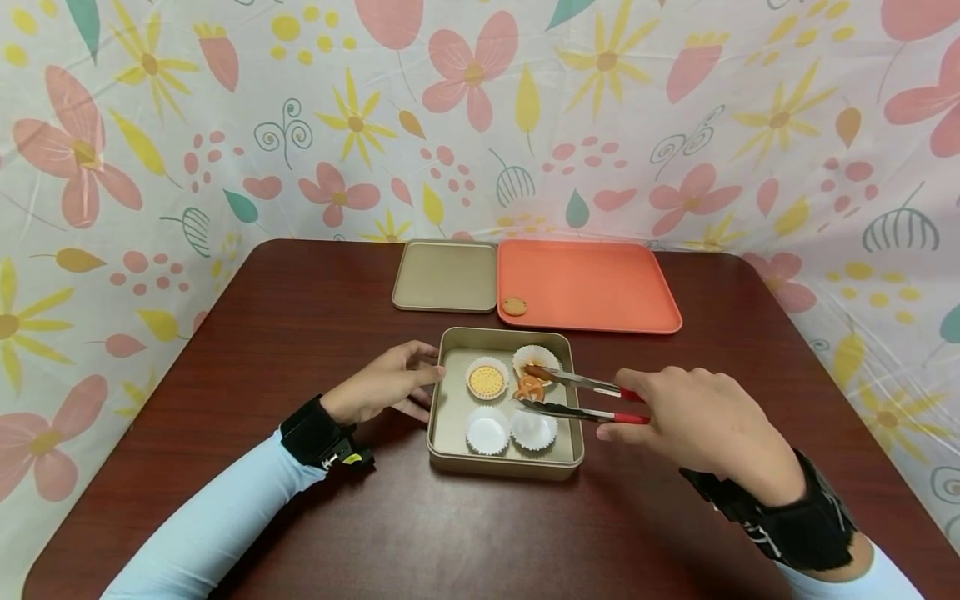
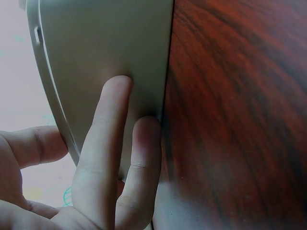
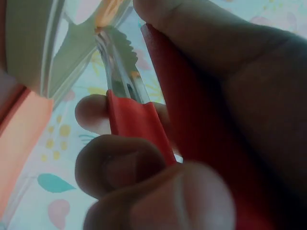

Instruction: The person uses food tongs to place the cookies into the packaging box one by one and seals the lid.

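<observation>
Now, the pretzel sits between the two tips of the tongs, inside the gold tin, right by the back right paper cup; whether both tips touch it, I can't tell. The right hand has its fingers and thumb wrapped round the red handles, the two arms standing apart. Over on the other side, the left hand rests against the tin's left wall, two fingers straight and pressed to the outside, another digit at the rim. In the back left cup there's a yellow round biscuit, with two white cups along the front. Behind the tin, an orange tray carries a brown cookie at its near left corner, and a flat gold tray lies alongside, all on the dark wooden table.
</observation>
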Demonstrator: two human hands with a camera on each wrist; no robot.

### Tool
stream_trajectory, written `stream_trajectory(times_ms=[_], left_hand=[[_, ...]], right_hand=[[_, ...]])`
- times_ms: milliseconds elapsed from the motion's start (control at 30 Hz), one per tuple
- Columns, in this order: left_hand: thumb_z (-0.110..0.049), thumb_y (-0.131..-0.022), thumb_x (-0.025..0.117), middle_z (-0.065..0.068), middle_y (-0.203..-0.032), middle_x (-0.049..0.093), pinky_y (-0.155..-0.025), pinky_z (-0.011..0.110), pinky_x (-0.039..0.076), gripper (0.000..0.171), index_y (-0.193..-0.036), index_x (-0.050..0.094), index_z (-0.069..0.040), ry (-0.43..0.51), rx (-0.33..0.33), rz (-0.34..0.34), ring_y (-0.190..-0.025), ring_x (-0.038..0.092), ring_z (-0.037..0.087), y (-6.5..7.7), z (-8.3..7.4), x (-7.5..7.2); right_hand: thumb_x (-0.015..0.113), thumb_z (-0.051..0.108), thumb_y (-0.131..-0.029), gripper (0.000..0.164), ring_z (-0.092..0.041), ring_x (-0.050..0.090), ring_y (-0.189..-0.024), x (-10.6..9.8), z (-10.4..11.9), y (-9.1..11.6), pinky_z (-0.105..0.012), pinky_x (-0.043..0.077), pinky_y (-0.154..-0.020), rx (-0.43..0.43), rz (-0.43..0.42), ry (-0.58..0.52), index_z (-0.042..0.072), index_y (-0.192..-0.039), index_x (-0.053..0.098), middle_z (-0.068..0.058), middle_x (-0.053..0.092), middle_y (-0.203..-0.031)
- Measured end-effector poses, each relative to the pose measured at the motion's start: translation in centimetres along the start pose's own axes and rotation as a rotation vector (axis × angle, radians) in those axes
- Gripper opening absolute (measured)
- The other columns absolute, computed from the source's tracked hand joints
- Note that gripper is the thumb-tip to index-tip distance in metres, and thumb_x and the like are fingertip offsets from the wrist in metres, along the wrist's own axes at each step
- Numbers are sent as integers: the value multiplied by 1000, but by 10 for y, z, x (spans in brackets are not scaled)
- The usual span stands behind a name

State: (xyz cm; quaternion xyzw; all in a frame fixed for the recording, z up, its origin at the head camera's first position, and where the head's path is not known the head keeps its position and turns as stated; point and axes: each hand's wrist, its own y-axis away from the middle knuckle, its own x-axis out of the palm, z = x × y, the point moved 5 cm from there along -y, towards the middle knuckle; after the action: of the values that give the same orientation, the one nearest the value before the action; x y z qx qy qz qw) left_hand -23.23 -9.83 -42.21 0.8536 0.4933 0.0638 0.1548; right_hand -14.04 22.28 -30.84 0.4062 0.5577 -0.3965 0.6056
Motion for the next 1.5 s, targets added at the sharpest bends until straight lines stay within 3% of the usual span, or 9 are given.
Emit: stream_trajectory(times_ms=[233,433,633,1067,1333,1500], left_hand=[[-17,-105,60,28,-124,54,-73,47,66,56,-150,34,2,-4,-11,1,-91,70,36,0,1,-1],[-16,-105,60,29,-124,54,-73,47,66,56,-150,33,4,2,2,8,-91,70,36,1,-1,0],[-16,-105,60,28,-125,54,-73,47,66,57,-150,32,4,1,6,10,-91,70,36,0,0,0],[-16,-105,59,28,-125,54,-73,47,66,55,-150,33,3,-4,-1,2,-91,69,37,0,0,0],[-15,-105,58,28,-124,54,-73,47,66,54,-150,33,4,-5,4,8,-92,70,38,0,-1,2],[-14,-105,58,28,-124,54,-73,47,66,55,-150,33,3,0,-3,2,-91,69,37,0,-1,2]], right_hand=[[74,69,-80,60,-10,45,-53,9,-2,3,-30,38,-45,-19,6,9,21,-115,67,12,51,-66],[76,69,-79,57,-10,44,-53,13,-2,4,-30,36,-45,-29,-4,21,22,-109,67,12,48,-64],[75,71,-79,61,-10,46,-56,14,-3,4,-31,38,-46,-22,17,23,21,-113,68,13,51,-67],[76,71,-77,51,-10,44,-54,14,0,4,-29,34,-46,-27,59,30,26,-96,61,12,46,-63],[69,79,-77,62,-10,45,-55,17,0,3,-30,36,-46,-36,85,35,24,-104,64,12,49,-66],[73,75,-76,56,-11,45,-55,17,1,2,-30,35,-46,-30,83,35,25,-98,63,12,48,-66]])
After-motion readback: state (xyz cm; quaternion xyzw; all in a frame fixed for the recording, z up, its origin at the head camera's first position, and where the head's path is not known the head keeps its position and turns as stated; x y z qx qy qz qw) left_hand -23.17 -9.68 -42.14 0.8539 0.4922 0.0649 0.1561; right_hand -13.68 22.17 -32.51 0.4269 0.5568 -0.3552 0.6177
